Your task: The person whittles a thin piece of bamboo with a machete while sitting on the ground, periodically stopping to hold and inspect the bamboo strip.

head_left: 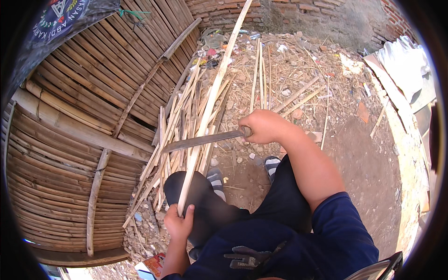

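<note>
Left hand [178, 223] closed round the near end of the strip [213, 93], thumb up; strip runs forward from it over the left knee [210, 191], passing left of the right hand [263, 127]; that one's fisted on the knife [219, 137], blade pointing left across the strip, contact unclear; strip looks light, stiff but whippy at length, edges probably splintery; best held at the near end, clear of the blade; pile [175, 116] ahead of left hand; brick wall [317, 23] beyond both.
</note>
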### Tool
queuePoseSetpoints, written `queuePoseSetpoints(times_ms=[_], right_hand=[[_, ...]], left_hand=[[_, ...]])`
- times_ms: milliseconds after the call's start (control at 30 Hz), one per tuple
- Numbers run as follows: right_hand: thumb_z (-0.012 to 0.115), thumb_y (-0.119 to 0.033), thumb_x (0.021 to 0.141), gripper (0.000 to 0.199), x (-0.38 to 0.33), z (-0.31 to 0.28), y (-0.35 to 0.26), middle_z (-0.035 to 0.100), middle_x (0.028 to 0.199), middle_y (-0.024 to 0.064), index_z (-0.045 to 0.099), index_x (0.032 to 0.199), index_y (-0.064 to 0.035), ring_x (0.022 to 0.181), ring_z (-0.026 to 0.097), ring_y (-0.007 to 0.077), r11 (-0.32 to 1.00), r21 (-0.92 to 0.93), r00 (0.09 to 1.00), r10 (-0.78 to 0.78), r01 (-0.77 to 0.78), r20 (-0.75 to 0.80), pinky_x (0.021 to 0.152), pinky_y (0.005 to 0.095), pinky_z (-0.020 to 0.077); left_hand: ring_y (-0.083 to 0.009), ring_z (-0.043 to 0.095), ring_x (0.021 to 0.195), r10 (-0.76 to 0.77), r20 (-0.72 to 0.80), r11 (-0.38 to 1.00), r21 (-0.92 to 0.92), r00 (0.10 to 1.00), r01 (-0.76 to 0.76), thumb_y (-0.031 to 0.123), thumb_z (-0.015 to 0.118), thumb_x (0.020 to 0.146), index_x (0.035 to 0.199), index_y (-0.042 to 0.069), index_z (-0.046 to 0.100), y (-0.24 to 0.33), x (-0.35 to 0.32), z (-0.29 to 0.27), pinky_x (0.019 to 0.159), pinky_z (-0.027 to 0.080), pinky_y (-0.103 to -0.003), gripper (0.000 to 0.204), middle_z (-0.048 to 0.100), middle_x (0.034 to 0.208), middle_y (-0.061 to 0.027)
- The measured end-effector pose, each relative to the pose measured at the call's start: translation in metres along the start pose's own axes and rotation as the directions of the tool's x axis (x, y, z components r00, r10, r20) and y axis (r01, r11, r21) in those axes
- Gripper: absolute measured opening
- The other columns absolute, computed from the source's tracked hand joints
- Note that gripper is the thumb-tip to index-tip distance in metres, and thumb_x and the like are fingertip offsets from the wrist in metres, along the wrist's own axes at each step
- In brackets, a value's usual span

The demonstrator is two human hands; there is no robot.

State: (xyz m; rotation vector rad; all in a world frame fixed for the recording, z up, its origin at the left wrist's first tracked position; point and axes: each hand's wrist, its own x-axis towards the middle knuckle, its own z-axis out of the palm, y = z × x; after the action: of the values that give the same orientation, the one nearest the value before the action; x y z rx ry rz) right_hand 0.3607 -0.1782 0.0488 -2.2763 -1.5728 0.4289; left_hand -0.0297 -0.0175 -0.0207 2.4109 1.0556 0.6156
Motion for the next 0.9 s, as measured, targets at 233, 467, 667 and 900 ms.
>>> queuePoseSetpoints(times_ms=[233,467,667,900], right_hand=[[0.085,-0.036,0.082,0.041,0.009,0.005,0.055,0.074,0.089,0.0176,0.073,0.109,-0.0072,0.084,0.072,0.0359,0.987,0.156,0.99,0.067,-0.047,-0.122,0.078,0.0458,0.055],[0.082,-0.04,0.084,0.064,0.0,-0.012,0.076,0.072,0.112,0.0278,0.066,0.13,0.0028,0.104,0.071,0.0401,0.919,0.261,0.897,0.361,-0.296,-0.255,0.09,0.0454,0.0557],[0.081,-0.034,0.083,0.04,0.007,0.006,0.01,0.074,0.095,0.0189,0.072,0.111,-0.007,0.097,0.071,0.0396,0.999,0.023,0.999,0.037,-0.037,-0.032,0.085,0.0491,0.0565],[0.083,-0.035,0.081,0.042,0.021,0.018,0.007,0.074,0.096,0.0195,0.073,0.11,-0.0065,0.097,0.071,0.0405,0.998,0.027,0.997,-0.066,0.065,0.028,0.085,0.0491,0.0564]], left_hand=[[-0.0345,0.066,0.061,0.108,-0.006,0.994,0.031,0.994,-0.108,0.033,0.088,0.082,0.085,0.004,0.067,-0.004,0.0,-0.001,0.059,0.052,-0.043,0.036,0.066,0.069,-0.0156],[-0.0366,0.067,0.064,0.104,0.024,0.993,0.051,0.994,-0.105,0.032,0.087,0.082,0.085,0.003,0.067,0.002,0.007,-0.002,0.061,0.053,-0.044,0.036,0.067,0.071,-0.0171],[-0.0373,0.067,0.064,0.021,0.077,0.998,0.054,0.997,-0.025,0.033,0.087,0.082,0.085,0.003,0.066,0.002,0.005,-0.003,0.061,0.053,-0.044,0.037,0.067,0.07,-0.0175],[-0.037,0.068,0.065,0.035,0.11,0.993,0.112,0.993,-0.048,0.038,0.087,0.081,0.085,0.003,0.067,0.0,0.007,-0.009,0.061,0.053,-0.044,0.04,0.067,0.07,-0.0177]])
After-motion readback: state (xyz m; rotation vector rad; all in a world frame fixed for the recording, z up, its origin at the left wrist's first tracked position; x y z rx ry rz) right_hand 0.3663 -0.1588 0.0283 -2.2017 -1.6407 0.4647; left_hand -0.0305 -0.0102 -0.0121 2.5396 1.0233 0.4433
